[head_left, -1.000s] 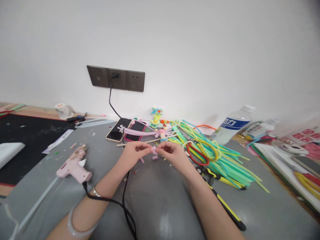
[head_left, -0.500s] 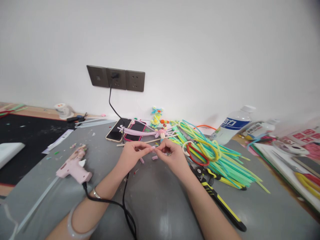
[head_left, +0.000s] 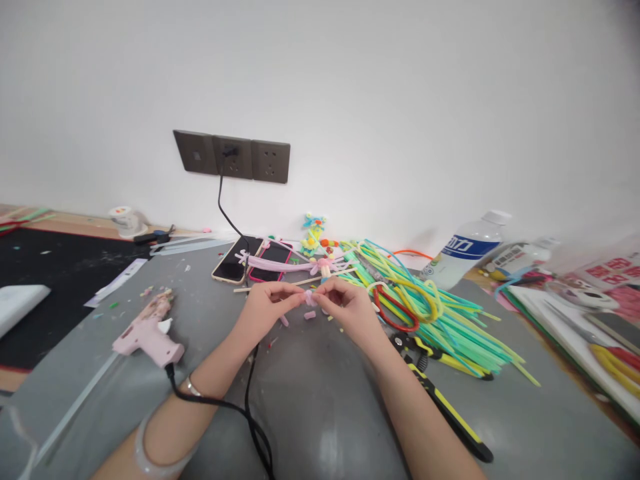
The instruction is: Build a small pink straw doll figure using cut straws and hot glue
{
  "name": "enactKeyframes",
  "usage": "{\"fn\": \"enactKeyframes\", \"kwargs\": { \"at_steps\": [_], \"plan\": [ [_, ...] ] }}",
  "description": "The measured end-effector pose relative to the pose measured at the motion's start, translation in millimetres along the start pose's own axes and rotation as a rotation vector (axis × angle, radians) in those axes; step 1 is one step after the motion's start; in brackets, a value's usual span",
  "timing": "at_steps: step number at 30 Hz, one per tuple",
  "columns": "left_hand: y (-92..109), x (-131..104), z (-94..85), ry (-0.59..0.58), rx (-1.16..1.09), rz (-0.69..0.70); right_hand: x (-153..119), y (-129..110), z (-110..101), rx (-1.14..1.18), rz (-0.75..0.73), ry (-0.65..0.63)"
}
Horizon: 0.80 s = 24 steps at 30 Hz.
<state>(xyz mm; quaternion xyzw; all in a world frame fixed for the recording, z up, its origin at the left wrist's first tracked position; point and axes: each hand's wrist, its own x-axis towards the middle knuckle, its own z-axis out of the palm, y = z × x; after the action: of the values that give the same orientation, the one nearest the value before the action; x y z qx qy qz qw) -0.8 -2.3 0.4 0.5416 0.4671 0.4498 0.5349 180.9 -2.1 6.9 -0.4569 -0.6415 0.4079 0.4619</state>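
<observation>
Between the fingertips of both hands is a small pale-pink fuzzy pipe cleaner piece [head_left: 309, 298]. My left hand [head_left: 273, 303] pinches its left side, thumb against forefinger. From the other side my right hand [head_left: 345, 305] pinches it the same way. Just below lies a short pink pipe cleaner offcut [head_left: 311, 315] on the grey table [head_left: 320, 400]. Beyond the hands rests a pink pipe cleaner figure [head_left: 280, 265] with a long bundled stem, lying across two phones [head_left: 270, 257]. A yellow and blue pipe cleaner figure [head_left: 313, 235] stands by the wall.
A pink glue gun [head_left: 150, 337] lies at left, its black cord [head_left: 215, 401] crossing over my left forearm. Right of my hands are a pile of green and yellow pipe cleaners [head_left: 450, 327], yellow-black pliers [head_left: 445, 413] and a plastic bottle [head_left: 467, 248]. Scissors [head_left: 613, 360] lie far right.
My right hand has shifted slightly right and its fingers have turned a little. More of the pink piece shows between the fingertips. My left hand stays nearly in place.
</observation>
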Motion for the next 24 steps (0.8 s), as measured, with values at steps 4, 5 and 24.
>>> {"fn": "enactKeyframes", "kwargs": {
  "at_steps": [4,5,24],
  "plan": [
    [0.2,-0.2,0.0,0.004,-0.002,0.004,0.2,2.4,0.4,0.033,0.016,-0.005],
    [0.1,-0.3,0.0,0.005,-0.004,0.004,0.1,2.4,0.5,0.029,0.018,-0.008],
    [-0.7,-1.1,-1.1,-0.015,-0.002,0.028,-2.5,-5.8,-2.6,0.121,0.060,-0.104]
  ]
}}
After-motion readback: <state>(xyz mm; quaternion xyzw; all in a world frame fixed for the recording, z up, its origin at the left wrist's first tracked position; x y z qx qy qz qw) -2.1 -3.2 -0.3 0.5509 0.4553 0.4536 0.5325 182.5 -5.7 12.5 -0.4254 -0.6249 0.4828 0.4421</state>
